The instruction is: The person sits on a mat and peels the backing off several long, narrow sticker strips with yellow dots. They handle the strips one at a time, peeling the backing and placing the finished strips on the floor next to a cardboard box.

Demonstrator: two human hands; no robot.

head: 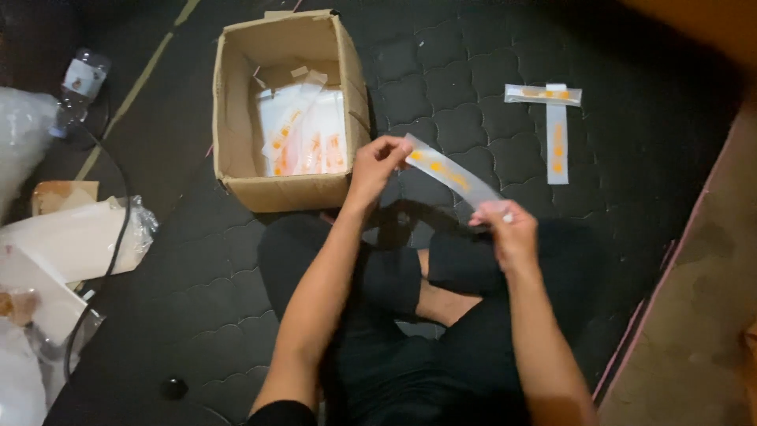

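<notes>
clear strip packet [451, 172] (orange marks) pinched between left hand [374, 164] and right hand [505, 226].

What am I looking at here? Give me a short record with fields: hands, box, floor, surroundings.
left hand: pinches one end of a clear strip packet with orange marks
right hand: pinches the other end
cardboard box: open, holds more clear packets
dark mat: two strip packets crossed in a T
at the person's left: plastic bottle, black cable, white wrapping
</notes>
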